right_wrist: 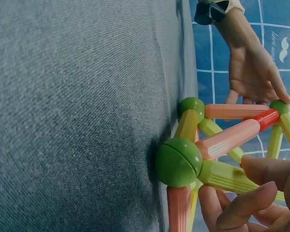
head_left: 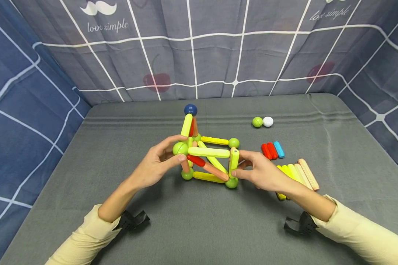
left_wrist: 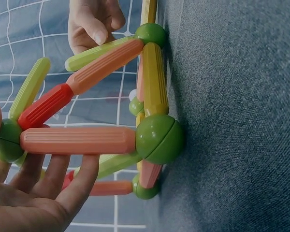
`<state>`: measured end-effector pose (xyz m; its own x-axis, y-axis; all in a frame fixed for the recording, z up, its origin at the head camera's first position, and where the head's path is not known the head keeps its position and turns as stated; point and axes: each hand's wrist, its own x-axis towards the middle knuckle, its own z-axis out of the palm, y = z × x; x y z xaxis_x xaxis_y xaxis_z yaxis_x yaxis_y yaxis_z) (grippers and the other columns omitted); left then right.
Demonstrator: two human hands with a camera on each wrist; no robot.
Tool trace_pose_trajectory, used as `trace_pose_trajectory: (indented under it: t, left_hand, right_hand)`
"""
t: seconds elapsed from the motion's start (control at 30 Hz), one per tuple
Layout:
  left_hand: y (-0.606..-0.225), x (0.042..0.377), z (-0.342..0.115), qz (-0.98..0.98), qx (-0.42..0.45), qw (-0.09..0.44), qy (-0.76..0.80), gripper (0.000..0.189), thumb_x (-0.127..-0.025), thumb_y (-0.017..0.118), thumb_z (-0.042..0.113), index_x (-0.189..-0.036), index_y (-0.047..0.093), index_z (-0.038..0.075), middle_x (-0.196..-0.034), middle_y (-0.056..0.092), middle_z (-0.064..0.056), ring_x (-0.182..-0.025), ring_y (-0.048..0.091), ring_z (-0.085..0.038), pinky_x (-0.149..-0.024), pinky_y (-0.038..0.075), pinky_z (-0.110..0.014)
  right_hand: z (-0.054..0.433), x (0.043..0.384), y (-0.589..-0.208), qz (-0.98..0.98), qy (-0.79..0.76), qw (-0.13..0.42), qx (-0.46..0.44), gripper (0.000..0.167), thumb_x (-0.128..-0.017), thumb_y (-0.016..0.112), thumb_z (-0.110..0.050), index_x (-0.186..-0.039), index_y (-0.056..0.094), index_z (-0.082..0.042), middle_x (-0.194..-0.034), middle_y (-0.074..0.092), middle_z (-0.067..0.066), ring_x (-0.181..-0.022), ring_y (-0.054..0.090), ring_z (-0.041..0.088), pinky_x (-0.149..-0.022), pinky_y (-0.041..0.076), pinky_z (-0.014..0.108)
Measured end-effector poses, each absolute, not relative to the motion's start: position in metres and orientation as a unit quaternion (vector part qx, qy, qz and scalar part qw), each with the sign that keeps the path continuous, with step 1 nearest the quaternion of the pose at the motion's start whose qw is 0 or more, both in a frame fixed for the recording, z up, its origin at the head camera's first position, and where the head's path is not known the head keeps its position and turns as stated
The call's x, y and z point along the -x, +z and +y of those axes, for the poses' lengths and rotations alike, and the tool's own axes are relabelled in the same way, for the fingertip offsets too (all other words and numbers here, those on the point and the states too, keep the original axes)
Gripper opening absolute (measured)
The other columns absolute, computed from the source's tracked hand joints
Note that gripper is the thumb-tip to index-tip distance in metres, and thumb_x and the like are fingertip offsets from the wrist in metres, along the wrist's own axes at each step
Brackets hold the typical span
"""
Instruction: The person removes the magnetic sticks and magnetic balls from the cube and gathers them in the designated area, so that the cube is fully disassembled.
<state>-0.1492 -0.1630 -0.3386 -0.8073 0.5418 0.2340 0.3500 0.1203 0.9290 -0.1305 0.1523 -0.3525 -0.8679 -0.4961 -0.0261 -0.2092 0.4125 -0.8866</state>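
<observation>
A frame of magnetic building sticks and balls stands on the grey cloth. My left hand (head_left: 154, 163) holds the green ball (head_left: 180, 148) at its upper front left corner between thumb and fingers. From that ball a pale yellow-green stick (head_left: 209, 152) juts rightward, its far end bare. My right hand (head_left: 260, 171) pinches an upright yellow-green stick (head_left: 234, 162), which rises from the lower front right green ball (head_left: 231, 183) and has no ball on top. A red stick (head_left: 196, 160) and an orange one run diagonally between these two balls. A dark blue ball (head_left: 190, 109) tops the rear left.
Loose green (head_left: 257, 122) and white balls (head_left: 268, 122) lie at the back right. Short red sticks (head_left: 269, 151) and a blue stick (head_left: 279, 149) lie nearer, with several long yellow and wooden sticks (head_left: 308, 174) beside my right forearm. A checked curtain (head_left: 215, 62) hangs behind.
</observation>
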Motion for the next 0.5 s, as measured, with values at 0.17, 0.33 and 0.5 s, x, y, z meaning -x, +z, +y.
trace_pose_trajectory:
  t: [0.17,0.33,0.5]
  left_hand:
    - [-0.3399,0.1503,-0.1628,0.743,-0.302,0.08,0.592,0.048,-0.1,0.06,0.012,-0.143,0.044,0.001,-0.119,0.064,-0.015,-0.104,0.063,-0.027,-0.086,0.051,-0.034]
    - [-0.3396,0.1498,-0.1625,0.743,-0.296,0.081,0.594,0.047,-0.1,0.06,0.012,-0.143,0.045,0.003,-0.113,0.066,-0.015,-0.103,0.063,-0.027,-0.087,0.05,-0.034]
    - [-0.3398,0.1494,-0.1627,0.749,-0.296,0.079,0.588,0.047,-0.1,0.06,0.014,-0.143,0.046,0.005,-0.12,0.063,-0.014,-0.103,0.063,-0.027,-0.086,0.051,-0.035]
  right_hand:
    - [0.1499,0.1308,-0.3568,0.827,-0.493,0.126,0.24,0.017,-0.093,0.067,-0.007,-0.109,0.062,-0.003,-0.098,0.065,0.004,-0.093,0.066,0.019,-0.083,0.051,0.04]
    - [0.1481,0.1291,-0.3572,0.824,-0.498,0.123,0.241,0.013,-0.095,0.065,-0.005,-0.106,0.06,-0.003,-0.096,0.061,0.005,-0.091,0.066,0.02,-0.082,0.052,0.037]
    - [0.1466,0.1273,-0.357,0.835,-0.482,0.106,0.242,0.011,-0.094,0.065,-0.004,-0.104,0.06,-0.006,-0.097,0.06,0.004,-0.092,0.067,0.019,-0.082,0.053,0.041]
